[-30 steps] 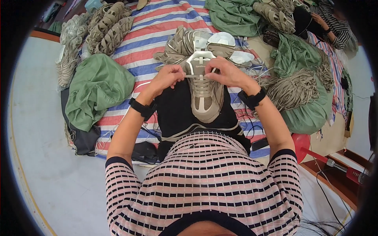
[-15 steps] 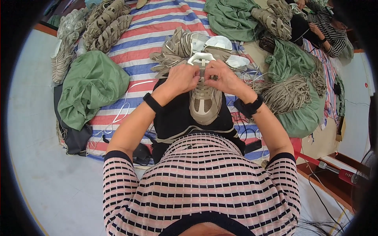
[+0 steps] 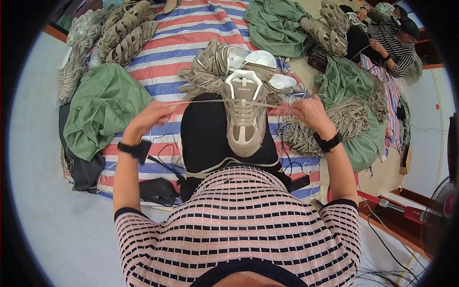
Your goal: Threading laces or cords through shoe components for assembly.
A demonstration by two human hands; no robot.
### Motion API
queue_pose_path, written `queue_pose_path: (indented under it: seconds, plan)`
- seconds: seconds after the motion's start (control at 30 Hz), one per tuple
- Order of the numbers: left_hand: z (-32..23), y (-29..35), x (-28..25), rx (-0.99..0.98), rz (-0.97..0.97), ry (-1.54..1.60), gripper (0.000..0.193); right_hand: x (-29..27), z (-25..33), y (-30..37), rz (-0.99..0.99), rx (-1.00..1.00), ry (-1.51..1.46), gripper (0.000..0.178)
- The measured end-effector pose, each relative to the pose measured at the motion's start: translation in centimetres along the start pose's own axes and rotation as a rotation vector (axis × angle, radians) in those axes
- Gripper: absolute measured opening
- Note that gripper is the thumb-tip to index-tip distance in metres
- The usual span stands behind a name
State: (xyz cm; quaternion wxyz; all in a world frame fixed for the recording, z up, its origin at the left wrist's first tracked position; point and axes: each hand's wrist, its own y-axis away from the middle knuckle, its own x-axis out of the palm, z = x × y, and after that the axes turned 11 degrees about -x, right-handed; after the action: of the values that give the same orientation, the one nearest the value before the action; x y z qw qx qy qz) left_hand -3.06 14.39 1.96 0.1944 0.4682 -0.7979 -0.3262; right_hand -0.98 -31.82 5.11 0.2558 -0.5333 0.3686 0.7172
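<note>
A taupe sneaker (image 3: pixel 246 136) with a pale lining rests on my black-clad lap, toe toward me. Its flat beige shoelace (image 3: pixel 203 101) is threaded up the front and stretches out taut to both sides. Left of the shoe, my left hand (image 3: pixel 152 116) is closed on one end of the lace. My right hand (image 3: pixel 313 114) pinches the other end, out to the right and at about the same height. Just beyond the shoe lies a fanned pile of taupe shoe uppers (image 3: pixel 210 62) with white linings.
A striped tarp (image 3: pixel 177 36) covers the floor. Green cloth (image 3: pixel 103 105) lies at left, with bundled shoe uppers (image 3: pixel 126 40) behind. Right of me, a heap of beige laces (image 3: pixel 342 119) sits on green sacking. A co-worker in stripes (image 3: pixel 389 48) is at far right, a fan (image 3: pixel 442 201) nearer.
My hands have moved apart from the shoe's tongue, left hand leftward and right hand rightward, drawing the lace out straight. The shoe's opening is now uncovered.
</note>
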Motion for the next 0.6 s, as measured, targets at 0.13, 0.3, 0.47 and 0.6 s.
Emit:
queue_pose_path:
  seconds: [0.13, 0.3, 0.47, 0.6]
  plan:
    - [7.2, 2.8, -2.3, 0.447, 0.422, 0.968, 0.024, 7.3, -4.2, 0.9, -0.054, 0.408, -0.6, 0.017]
    - [10.6, 6.0, -4.2, 0.968, -0.209, 1.662, 0.021, 10.1, -3.8, 2.0, -0.628, 0.502, -1.861, 0.034]
    - [23.1, 6.1, -9.2, 0.821, -0.418, 1.695, 0.027, 10.9, -9.1, 6.7, -1.376, 0.206, -2.343, 0.045]
    - [26.9, 4.5, -9.5, 0.863, -0.489, 1.796, 0.036, 11.2, -13.4, 14.2, -1.66, 0.472, -2.245, 0.035]
